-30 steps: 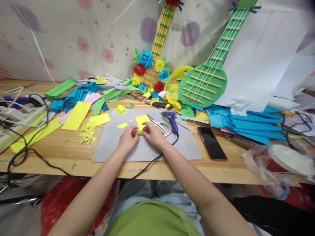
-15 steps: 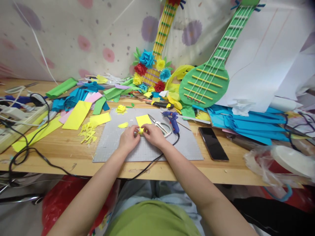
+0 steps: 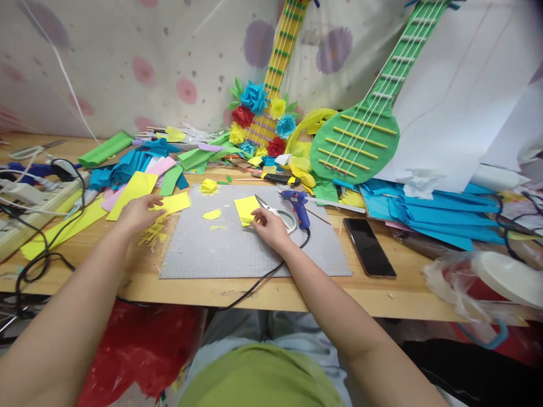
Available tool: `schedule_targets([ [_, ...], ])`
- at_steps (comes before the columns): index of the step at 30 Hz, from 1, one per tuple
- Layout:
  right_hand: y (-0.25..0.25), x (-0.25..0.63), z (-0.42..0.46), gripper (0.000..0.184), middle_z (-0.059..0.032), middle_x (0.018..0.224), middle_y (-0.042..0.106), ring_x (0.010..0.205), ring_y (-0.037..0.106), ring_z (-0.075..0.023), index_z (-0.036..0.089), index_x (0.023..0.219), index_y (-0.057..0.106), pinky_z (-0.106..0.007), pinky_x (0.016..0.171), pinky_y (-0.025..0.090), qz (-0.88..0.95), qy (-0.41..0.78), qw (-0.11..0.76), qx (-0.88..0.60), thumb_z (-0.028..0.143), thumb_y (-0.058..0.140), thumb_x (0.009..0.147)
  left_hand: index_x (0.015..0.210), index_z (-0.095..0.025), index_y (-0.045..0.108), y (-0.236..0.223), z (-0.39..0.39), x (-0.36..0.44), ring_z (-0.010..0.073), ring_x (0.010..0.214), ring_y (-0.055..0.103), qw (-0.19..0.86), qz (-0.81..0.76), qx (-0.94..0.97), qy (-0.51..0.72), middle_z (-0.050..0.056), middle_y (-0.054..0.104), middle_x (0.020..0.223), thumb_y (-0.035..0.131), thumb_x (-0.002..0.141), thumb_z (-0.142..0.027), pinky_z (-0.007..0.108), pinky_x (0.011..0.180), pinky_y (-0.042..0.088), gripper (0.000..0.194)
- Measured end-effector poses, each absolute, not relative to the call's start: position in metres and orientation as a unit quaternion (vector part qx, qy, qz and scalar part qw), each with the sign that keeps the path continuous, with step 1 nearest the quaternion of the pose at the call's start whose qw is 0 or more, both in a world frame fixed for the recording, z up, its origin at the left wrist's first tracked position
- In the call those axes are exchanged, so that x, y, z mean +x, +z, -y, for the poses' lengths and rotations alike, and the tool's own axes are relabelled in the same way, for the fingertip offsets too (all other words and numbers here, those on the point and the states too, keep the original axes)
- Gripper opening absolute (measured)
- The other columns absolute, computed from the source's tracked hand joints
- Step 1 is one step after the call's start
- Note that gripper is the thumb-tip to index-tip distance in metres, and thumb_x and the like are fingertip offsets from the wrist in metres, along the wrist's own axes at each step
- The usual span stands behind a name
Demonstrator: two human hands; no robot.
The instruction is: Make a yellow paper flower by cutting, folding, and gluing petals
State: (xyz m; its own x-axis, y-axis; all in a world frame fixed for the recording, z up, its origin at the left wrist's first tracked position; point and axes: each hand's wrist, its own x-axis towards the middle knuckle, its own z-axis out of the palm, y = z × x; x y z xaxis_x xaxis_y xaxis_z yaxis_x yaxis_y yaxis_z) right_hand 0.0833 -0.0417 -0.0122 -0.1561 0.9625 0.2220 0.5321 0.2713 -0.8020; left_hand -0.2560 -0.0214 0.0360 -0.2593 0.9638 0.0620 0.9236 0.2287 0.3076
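My left hand (image 3: 139,216) hangs over the left side of the desk with its fingers apart, holding nothing visible. Just beyond it are a yellow paper strip (image 3: 177,202) and a pile of thin yellow scraps (image 3: 155,234). My right hand (image 3: 270,227) is over the grey cutting mat (image 3: 203,257), its curled fingers pinching the lower right edge of a yellow paper square (image 3: 245,208). White-handled scissors (image 3: 289,221) lie partly behind this hand. A yellow petal-shaped piece (image 3: 212,214), a thin yellow sliver (image 3: 218,227) and a yellow paper flower (image 3: 209,186) rest on the mat.
A blue glue gun (image 3: 300,209) lies on the mat, its black cord (image 3: 265,278) crossing the front edge. To the right is a phone (image 3: 369,247). Behind stand a green paper instrument (image 3: 354,148) and a yellow one (image 3: 278,70). A power strip (image 3: 46,217) sits left.
My left hand has left the mat and moved left to the scraps. The right hand has shifted slightly right. A thin yellow sliver now shows on the mat where the left hand was.
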Motion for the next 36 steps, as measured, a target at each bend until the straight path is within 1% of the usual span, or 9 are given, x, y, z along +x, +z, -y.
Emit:
schedule_targets([
  [4, -0.013, 0.085, 0.042, 0.020, 0.0017, 0.075, 0.061, 0.061, 0.050, -0.0096, 0.020, 0.088, 0.058, -0.023, 0.061, 0.039, 0.695, 0.307, 0.386, -0.523, 0.019, 0.055, 0.068, 0.103, -0.020, 0.059, 0.029, 0.016, -0.262, 0.0103, 0.076, 0.053, 0.072, -0.796, 0.591, 0.111, -0.004, 0.066, 0.088, 0.067, 0.065, -0.021, 0.020, 0.073, 0.038, 0.039],
  [9, -0.015, 0.086, 0.040, 0.020, 0.0016, 0.075, 0.060, 0.060, 0.049, -0.0091, 0.019, 0.087, 0.058, -0.022, 0.060, 0.039, 0.683, 0.325, 0.394, -0.523, 0.019, 0.056, 0.067, 0.101, -0.021, 0.059, 0.038, 0.016, -0.257, 0.0090, 0.070, 0.051, 0.069, -0.808, 0.576, 0.100, -0.007, 0.061, 0.082, 0.060, 0.071, -0.021, 0.021, 0.077, 0.038, 0.030],
  [15, -0.019, 0.088, 0.036, 0.020, 0.0017, 0.074, 0.059, 0.061, 0.049, -0.0094, 0.018, 0.086, 0.058, -0.023, 0.060, 0.039, 0.663, 0.353, 0.425, -0.505, 0.021, 0.056, 0.066, 0.096, -0.020, 0.063, 0.069, 0.017, -0.245, 0.0078, 0.073, 0.051, 0.040, -0.819, 0.535, 0.202, -0.005, 0.060, 0.079, 0.059, 0.073, -0.027, 0.022, 0.078, 0.041, 0.025],
  [19, -0.019, 0.089, 0.035, 0.020, 0.0018, 0.072, 0.058, 0.059, 0.047, -0.0091, 0.018, 0.084, 0.058, -0.023, 0.060, 0.038, 0.642, 0.367, 0.444, -0.506, 0.022, 0.057, 0.065, 0.096, -0.016, 0.063, 0.073, 0.016, -0.232, 0.0065, 0.071, 0.052, 0.052, -0.781, 0.530, 0.327, -0.003, 0.060, 0.082, 0.060, 0.071, -0.026, 0.025, 0.077, 0.043, 0.027],
  [22, -0.019, 0.089, 0.035, 0.019, 0.0017, 0.071, 0.056, 0.059, 0.046, -0.0091, 0.017, 0.083, 0.058, -0.023, 0.058, 0.037, 0.631, 0.380, 0.460, -0.496, 0.024, 0.057, 0.064, 0.096, -0.010, 0.060, 0.071, 0.018, -0.210, 0.0054, 0.063, 0.054, 0.160, -0.733, 0.509, 0.421, -0.001, 0.058, 0.080, 0.060, 0.070, -0.019, 0.026, 0.071, 0.047, 0.028],
  [26, -0.018, 0.088, 0.034, 0.022, 0.0014, 0.070, 0.055, 0.059, 0.046, -0.0090, 0.017, 0.081, 0.057, -0.023, 0.058, 0.036, 0.598, 0.428, 0.486, -0.472, 0.027, 0.060, 0.061, 0.088, -0.010, 0.058, 0.061, 0.025, -0.168, 0.0083, 0.062, 0.058, 0.308, -0.671, 0.498, 0.456, -0.002, 0.055, 0.073, 0.065, 0.063, -0.019, 0.030, 0.073, 0.049, 0.027],
  [28, -0.017, 0.089, 0.033, 0.025, 0.0015, 0.070, 0.054, 0.060, 0.047, -0.0092, 0.017, 0.081, 0.056, -0.024, 0.060, 0.037, 0.578, 0.462, 0.498, -0.452, 0.028, 0.063, 0.059, 0.085, -0.012, 0.057, 0.053, 0.029, -0.146, 0.0100, 0.062, 0.058, 0.373, -0.635, 0.506, 0.449, -0.002, 0.055, 0.072, 0.068, 0.056, -0.019, 0.031, 0.071, 0.050, 0.032],
  [32, -0.014, 0.093, 0.027, 0.032, 0.0033, 0.069, 0.052, 0.060, 0.047, -0.0080, 0.018, 0.083, 0.053, -0.023, 0.060, 0.037, 0.558, 0.523, 0.504, -0.402, 0.029, 0.067, 0.056, 0.090, -0.013, 0.055, 0.040, 0.036, -0.105, 0.0140, 0.063, 0.059, 0.487, -0.581, 0.510, 0.406, -0.001, 0.056, 0.069, 0.070, 0.052, -0.024, 0.033, 0.062, 0.051, 0.043],
  [36, -0.006, 0.103, 0.025, 0.039, 0.0048, 0.069, 0.053, 0.060, 0.049, -0.0074, 0.020, 0.092, 0.051, -0.022, 0.060, 0.039, 0.605, 0.574, 0.423, -0.354, 0.026, 0.068, 0.057, 0.091, -0.012, 0.056, 0.041, 0.036, -0.082, 0.0133, 0.064, 0.058, 0.565, -0.562, 0.518, 0.311, -0.001, 0.056, 0.065, 0.070, 0.049, -0.022, 0.031, 0.063, 0.051, 0.045],
])
